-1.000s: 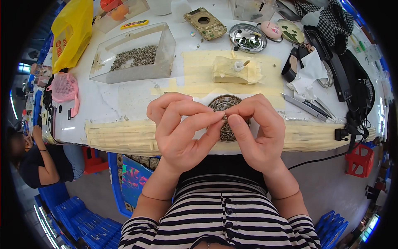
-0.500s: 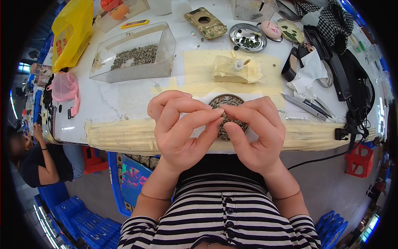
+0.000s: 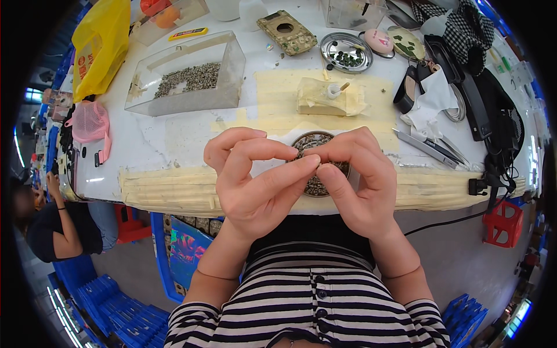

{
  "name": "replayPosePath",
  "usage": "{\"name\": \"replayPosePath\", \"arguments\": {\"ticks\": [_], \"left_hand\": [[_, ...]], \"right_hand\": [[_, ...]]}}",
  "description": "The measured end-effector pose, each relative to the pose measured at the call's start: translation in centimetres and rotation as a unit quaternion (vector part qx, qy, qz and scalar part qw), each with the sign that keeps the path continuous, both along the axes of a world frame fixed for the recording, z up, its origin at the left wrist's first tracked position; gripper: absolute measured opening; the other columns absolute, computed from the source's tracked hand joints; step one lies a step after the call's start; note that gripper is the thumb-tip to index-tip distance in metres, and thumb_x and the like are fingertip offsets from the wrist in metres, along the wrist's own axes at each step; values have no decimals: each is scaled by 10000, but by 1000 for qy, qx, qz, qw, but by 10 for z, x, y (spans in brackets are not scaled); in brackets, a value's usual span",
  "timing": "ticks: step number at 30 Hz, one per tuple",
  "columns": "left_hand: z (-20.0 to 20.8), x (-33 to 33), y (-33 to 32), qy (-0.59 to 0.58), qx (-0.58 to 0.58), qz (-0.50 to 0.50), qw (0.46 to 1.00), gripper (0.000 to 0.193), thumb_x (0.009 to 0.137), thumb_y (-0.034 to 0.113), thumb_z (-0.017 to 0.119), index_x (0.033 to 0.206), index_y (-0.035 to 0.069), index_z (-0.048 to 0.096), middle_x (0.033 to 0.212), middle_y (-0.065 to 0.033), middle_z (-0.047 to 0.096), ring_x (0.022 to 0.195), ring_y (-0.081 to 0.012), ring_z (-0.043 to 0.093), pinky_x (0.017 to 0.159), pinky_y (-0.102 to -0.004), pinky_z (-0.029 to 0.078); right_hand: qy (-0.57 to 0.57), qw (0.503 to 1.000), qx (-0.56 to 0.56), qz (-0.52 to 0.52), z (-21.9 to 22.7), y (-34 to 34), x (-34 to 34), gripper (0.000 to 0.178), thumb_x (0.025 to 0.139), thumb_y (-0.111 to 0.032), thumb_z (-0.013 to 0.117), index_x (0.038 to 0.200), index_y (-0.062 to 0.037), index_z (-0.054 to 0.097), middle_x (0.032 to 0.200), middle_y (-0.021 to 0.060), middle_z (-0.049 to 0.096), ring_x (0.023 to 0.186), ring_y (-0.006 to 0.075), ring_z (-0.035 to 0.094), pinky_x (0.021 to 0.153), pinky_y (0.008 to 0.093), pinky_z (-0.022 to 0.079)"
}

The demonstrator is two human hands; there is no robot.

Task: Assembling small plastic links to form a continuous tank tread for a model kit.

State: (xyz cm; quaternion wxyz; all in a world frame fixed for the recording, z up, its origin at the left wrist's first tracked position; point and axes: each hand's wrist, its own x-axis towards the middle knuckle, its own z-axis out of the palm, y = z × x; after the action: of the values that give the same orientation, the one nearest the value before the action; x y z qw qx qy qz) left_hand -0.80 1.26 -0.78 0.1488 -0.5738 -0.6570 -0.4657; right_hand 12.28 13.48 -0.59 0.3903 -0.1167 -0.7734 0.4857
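My left hand [image 3: 258, 182] and my right hand [image 3: 360, 180] meet fingertip to fingertip over a round dish [image 3: 316, 190] filled with small brownish-grey parts. Both are closed in a pinch, thumbs and forefingers together. Whatever sits between the fingertips is too small and too covered to make out. The hands partly hide the dish, which stands near the table's front edge. Beyond it lies a tape-wrapped block [image 3: 316, 104] with a small white pot [image 3: 335, 91] and a thin stick in it.
A clear box [image 3: 229, 93] of small parts stands at the left, a camouflage model hull [image 3: 272, 29] behind. A metal plate [image 3: 362, 65] holds dark green bits. Tweezers [image 3: 426, 149] and a white tissue [image 3: 432, 104] lie at the right. A yellow bag [image 3: 107, 40] is far left.
My fingertips have shifted slightly against each other; the left forefinger has moved back from the thumb and my right hand has edged up and left. The things on the table have stayed put.
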Motion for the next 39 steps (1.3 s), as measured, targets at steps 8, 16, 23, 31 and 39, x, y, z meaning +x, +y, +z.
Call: {"name": "replayPosePath", "arguments": {"ticks": [8, 16, 23, 31, 39], "left_hand": [[1, 3, 1, 0, -3, 15, 1000, 246, 700, 72, 822, 926, 155, 771, 933, 5, 650, 1002, -271, 498, 898, -389, 427], [-1, 2, 6, -8, 13, 32, 999, 277, 659, 72, 836, 914, 160, 774, 903, 34, 666, 980, -241, 520, 860, -335, 421], [-3, 0, 4, -20, 24, 21, 999, 278, 657, 79, 840, 915, 161, 779, 909, 33, 666, 974, -241, 517, 859, -340, 425], [0, 0, 3, -7, 14, 0, 1000, 292, 651, 78, 841, 924, 166, 785, 916, 38, 663, 965, -237, 515, 851, -335, 421], [-2, 1, 6, -15, 18, 21, 1000, 278, 648, 71, 838, 903, 158, 770, 891, 34, 664, 971, -240, 526, 861, -340, 412]], "right_hand": [[2, 999, -46, -7, 1, -1, 2, 146, 753, -60, 813, 871, -58, 727, 819, 50, 645, 768, 208, 568, 682, 306, 449], [38, 972, 215, -84, -1, -3, 3, 333, 641, -84, 866, 962, -98, 777, 820, -15, 635, 723, 186, 508, 638, 294, 418], [5, 991, 120, -59, -1, -1, 3, 292, 697, -69, 836, 982, -76, 772, 823, 21, 651, 753, 200, 555, 652, 300, 439], [3, 1000, -13, 1, -2, 2, 1, 171, 729, -73, 827, 870, -61, 733, 807, 55, 650, 758, 219, 575, 664, 309, 452], [32, 987, 147, -54, 2, -2, 3, 280, 662, -39, 849, 924, -89, 765, 786, 6, 628, 722, 187, 549, 632, 297, 428]]}}
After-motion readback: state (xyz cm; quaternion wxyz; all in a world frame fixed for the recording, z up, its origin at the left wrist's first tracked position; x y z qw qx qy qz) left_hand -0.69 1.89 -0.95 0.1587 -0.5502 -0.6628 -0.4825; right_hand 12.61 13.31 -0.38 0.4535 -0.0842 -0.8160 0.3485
